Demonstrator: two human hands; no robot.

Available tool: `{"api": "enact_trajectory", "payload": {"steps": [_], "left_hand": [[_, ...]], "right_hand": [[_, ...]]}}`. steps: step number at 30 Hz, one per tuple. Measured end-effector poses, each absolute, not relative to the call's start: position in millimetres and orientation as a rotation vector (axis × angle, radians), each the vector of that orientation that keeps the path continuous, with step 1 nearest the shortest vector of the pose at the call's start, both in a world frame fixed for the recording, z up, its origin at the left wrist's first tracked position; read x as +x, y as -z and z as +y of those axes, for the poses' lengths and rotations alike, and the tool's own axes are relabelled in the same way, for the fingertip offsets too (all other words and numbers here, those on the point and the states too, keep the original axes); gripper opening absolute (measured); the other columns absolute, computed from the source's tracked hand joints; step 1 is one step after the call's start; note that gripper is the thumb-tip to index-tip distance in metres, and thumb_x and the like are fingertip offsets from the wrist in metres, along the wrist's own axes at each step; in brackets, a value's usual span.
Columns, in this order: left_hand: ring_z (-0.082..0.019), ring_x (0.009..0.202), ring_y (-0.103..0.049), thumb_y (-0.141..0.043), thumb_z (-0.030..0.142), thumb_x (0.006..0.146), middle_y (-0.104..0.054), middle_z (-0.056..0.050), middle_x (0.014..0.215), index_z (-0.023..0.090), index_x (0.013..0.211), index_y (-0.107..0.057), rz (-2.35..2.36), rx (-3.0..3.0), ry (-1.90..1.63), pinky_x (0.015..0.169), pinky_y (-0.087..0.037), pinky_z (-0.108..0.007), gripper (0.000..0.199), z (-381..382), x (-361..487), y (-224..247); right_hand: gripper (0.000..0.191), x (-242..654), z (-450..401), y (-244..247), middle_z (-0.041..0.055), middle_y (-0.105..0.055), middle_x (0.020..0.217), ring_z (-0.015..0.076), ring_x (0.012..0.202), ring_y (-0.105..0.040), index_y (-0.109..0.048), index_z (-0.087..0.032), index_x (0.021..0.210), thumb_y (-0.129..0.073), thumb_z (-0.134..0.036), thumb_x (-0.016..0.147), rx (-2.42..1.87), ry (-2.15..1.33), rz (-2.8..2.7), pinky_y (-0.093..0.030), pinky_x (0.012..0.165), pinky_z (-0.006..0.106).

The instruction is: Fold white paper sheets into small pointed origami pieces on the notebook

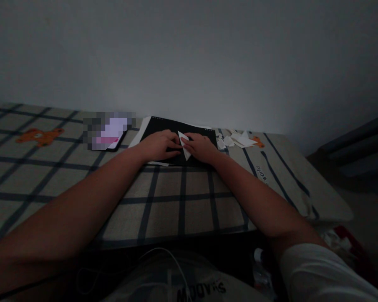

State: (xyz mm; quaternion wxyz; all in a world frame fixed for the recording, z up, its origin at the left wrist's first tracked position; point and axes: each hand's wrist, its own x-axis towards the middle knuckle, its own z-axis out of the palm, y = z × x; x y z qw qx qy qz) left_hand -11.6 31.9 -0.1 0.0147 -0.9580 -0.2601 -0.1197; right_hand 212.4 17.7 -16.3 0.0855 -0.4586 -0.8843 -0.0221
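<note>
A small piece of white folded paper (186, 154), narrow and triangular in outline, is on a black notebook or folder (164, 124). My right hand (203, 147) grips it from the right, fingertips over its upper part. My left hand (161, 145) rests on the black cover just left of the paper. Its thumb and index finger are apart, and the fingertips reach the paper's left edge. White sheets (140, 132) stick out from under the black cover on the left.
A phone (113, 133) with a lit, partly blurred screen lies to the left on the checked cloth (164, 188). Torn white paper scraps (241, 139) lie to the right. A grey wall (189, 63) rises behind. Below the table's front edge are a clear bottle (262, 272) and a white cable (176, 262).
</note>
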Motion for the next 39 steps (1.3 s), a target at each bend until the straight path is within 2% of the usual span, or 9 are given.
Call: {"api": "enact_trajectory", "payload": {"steps": [6,13,19,25,29,32,35,39], "left_hand": [[-0.022,0.107,-0.058,-0.054,0.039,0.093,-0.067,-0.005,0.115,0.029,0.115,-0.075,-0.811,-2.992,0.368,0.095,-0.045,-0.036,0.032,33,-12,1],[-0.025,0.117,-0.057,-0.055,0.037,0.093,-0.062,-0.006,0.135,0.025,0.113,-0.075,-0.750,-3.003,0.421,0.100,-0.044,-0.039,0.031,34,-13,1],[-0.025,0.113,-0.058,-0.055,0.034,0.093,-0.070,-0.006,0.121,0.025,0.113,-0.076,-0.755,-2.982,0.402,0.099,-0.044,-0.040,0.030,32,-9,-1],[-0.024,0.109,-0.060,-0.055,0.030,0.092,-0.073,-0.006,0.118,0.024,0.113,-0.075,-0.733,-3.018,0.425,0.097,-0.046,-0.039,0.030,32,-7,0],[-0.023,0.107,-0.062,-0.056,0.030,0.091,-0.075,-0.005,0.114,0.024,0.112,-0.075,-0.779,-3.043,0.455,0.096,-0.046,-0.038,0.029,33,-7,0],[-0.023,0.108,-0.063,-0.057,0.031,0.090,-0.075,-0.005,0.114,0.023,0.112,-0.075,-0.802,-3.044,0.456,0.097,-0.046,-0.038,0.029,33,-8,0],[-0.023,0.109,-0.063,-0.058,0.032,0.090,-0.075,-0.006,0.114,0.021,0.113,-0.075,-0.821,-3.062,0.459,0.097,-0.047,-0.037,0.031,33,-9,-1],[-0.023,0.110,-0.063,-0.057,0.033,0.091,-0.074,-0.005,0.115,0.022,0.115,-0.073,-0.843,-3.066,0.422,0.097,-0.046,-0.036,0.031,32,-8,-2]], "right_hand": [[0.045,206,11,14,0.0121,-0.047,0.151,0.0292,0.132,-0.046,-0.050,-0.023,0.144,-0.032,-0.034,0.103,-1.417,0.128,-2.643,-0.042,0.102,0.047],[0.047,204,12,18,0.0125,-0.048,0.150,0.0298,0.130,-0.048,-0.048,-0.023,0.146,-0.034,-0.035,0.103,-1.440,0.154,-2.622,-0.043,0.101,0.046],[0.045,200,10,18,0.0130,-0.050,0.147,0.0294,0.129,-0.048,-0.054,-0.021,0.139,-0.029,-0.035,0.104,-1.467,0.133,-2.569,-0.044,0.101,0.046],[0.044,199,10,17,0.0126,-0.052,0.146,0.0297,0.128,-0.050,-0.055,-0.020,0.137,-0.033,-0.035,0.103,-1.463,0.096,-2.554,-0.044,0.101,0.046],[0.043,204,18,17,0.0097,-0.051,0.147,0.0297,0.128,-0.050,-0.058,-0.023,0.137,-0.034,-0.037,0.103,-1.461,-0.020,-2.523,-0.042,0.102,0.048],[0.044,215,30,19,0.0106,-0.055,0.144,0.0258,0.128,-0.052,-0.060,-0.020,0.136,-0.033,-0.032,0.103,-1.408,-0.155,-2.440,-0.043,0.102,0.045],[0.037,229,41,22,0.0098,-0.055,0.144,0.0225,0.132,-0.050,-0.066,-0.019,0.129,-0.044,-0.025,0.099,-1.195,-0.198,-2.514,-0.040,0.107,0.041],[0.035,236,46,24,0.0083,-0.057,0.144,0.0238,0.130,-0.051,-0.067,-0.021,0.128,-0.049,-0.024,0.098,-1.098,-0.147,-2.608,-0.039,0.108,0.042]]}}
